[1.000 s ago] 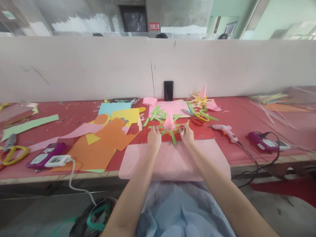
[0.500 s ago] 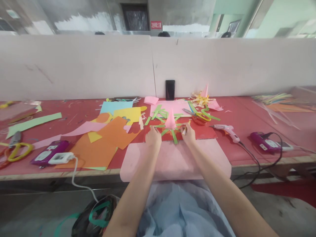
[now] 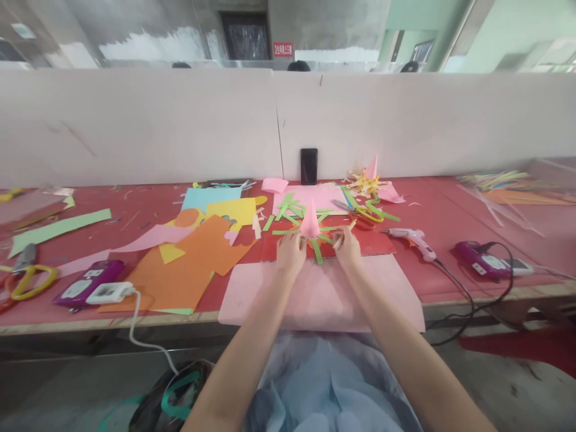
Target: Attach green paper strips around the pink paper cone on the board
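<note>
A pink paper cone [image 3: 310, 222] stands upright in front of me, with green paper strips [image 3: 317, 251] spreading out around its base over an orange paper shape. This piece rests on a red board [image 3: 375, 241]. My left hand [image 3: 291, 253] is closed at the near left of the cone, its fingertips pinching a green strip that they mostly cover. On the cone's right, my right hand [image 3: 348, 247] is closed round a thin pale stick [image 3: 353, 224], its fingertips beside another green strip. What kind of stick it is, I cannot make out.
A glue gun [image 3: 414, 237] and scissors [image 3: 369, 213] lie to the right. Orange sheets [image 3: 180, 270], a purple power box [image 3: 90, 282] and larger scissors [image 3: 33, 279] are on the left. A phone [image 3: 309, 167] leans against the white partition [image 3: 180, 126]. Another cone piece [image 3: 366, 180] stands behind.
My left hand has moved right and nearer the cone, from the left strip to the near left one. My right hand has shifted slightly, and more of the pale stick shows.
</note>
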Tool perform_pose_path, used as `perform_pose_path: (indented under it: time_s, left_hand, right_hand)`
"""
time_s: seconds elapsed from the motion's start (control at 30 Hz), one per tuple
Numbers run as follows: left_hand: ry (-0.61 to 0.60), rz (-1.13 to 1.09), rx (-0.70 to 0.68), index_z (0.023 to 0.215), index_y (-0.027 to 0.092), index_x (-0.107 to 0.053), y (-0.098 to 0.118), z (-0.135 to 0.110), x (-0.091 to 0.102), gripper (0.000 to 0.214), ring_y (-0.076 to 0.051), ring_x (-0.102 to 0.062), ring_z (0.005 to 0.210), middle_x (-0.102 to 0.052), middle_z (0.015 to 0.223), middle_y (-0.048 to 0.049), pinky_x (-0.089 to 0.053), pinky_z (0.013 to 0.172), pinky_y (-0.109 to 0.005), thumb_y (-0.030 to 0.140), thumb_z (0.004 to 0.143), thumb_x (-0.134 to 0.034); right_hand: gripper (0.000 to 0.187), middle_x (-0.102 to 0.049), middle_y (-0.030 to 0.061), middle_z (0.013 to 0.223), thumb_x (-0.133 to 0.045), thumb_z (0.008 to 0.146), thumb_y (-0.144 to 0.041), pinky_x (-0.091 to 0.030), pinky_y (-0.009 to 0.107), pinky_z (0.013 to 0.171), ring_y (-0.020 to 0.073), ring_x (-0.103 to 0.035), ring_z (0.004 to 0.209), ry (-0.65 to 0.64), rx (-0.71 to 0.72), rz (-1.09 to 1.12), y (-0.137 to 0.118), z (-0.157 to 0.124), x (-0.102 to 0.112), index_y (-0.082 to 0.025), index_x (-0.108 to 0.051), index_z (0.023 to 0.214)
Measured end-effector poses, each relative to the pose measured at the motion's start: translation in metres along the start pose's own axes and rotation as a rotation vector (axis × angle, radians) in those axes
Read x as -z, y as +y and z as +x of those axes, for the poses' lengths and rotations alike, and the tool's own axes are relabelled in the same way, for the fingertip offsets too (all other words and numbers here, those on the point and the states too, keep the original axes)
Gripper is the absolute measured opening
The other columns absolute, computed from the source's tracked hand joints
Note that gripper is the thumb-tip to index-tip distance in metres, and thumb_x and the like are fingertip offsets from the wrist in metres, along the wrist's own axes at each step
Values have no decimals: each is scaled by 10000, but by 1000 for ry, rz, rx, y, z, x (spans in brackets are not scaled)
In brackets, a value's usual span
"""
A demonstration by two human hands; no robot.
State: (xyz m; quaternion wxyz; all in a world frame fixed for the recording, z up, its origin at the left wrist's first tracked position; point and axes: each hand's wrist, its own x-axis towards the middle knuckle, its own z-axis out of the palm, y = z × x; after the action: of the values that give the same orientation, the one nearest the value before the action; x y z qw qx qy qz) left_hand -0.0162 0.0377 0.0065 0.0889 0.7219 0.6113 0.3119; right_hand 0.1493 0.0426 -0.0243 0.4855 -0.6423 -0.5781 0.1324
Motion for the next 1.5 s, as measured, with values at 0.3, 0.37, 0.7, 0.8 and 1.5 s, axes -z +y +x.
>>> perform_pose_path:
  time_s: [0.3, 0.37, 0.7, 0.8, 1.5]
  left_hand:
    - [-77, -29, -35, 926, 222, -656, -2, -1, 0, 213, -197, -626, 1001, -692, 1057, -46, -394, 988, -378, 122, 833, -492]
    - [-77, -18, -45, 945, 217, -655, -2, -1, -1, 214, -197, -629, 999, -693, 1056, -47, -400, 985, -378, 125, 834, -497]
    - [-49, -30, -175, 998, 200, -650, 2, -2, 0, 233, -189, -615, 1006, -693, 1048, -43, -425, 967, -349, 123, 843, -494]
    - [-115, -45, -202, 1054, 220, -636, 3, -5, -5, 288, -189, -601, 1036, -682, 1068, -31, -451, 939, -331, 108, 837, -484]
    - [-198, 195, -257, 1009, 159, -604, 10, -3, -11, 230, -190, -626, 863, -658, 868, -73, -449, 854, -309, 115, 848, -446]
  right_hand:
    - [233, -643, 57, 950, -523, 775, -356, -440, 324, 709, 222, -556, 862, -77, 135, -107, 6, -5, -2, -239, -566, 972]
    - [234, -637, 53, 954, -519, 775, -350, -438, 307, 683, 212, -568, 852, -77, 122, -97, 5, -6, -2, -240, -566, 977]
    - [184, -633, 26, 899, -450, 763, -211, -428, 269, 646, 161, -565, 736, -54, 72, 59, 3, -5, 1, -226, -551, 916]
    - [213, -633, 31, 847, -445, 719, -148, -407, 278, 666, 191, -534, 794, -25, 93, -33, 1, -5, 3, -221, -555, 887]
    - [332, -600, 31, 682, -426, 735, -51, -308, 262, 639, 209, -488, 811, -300, 292, -480, -28, -11, 1, -212, -623, 948]
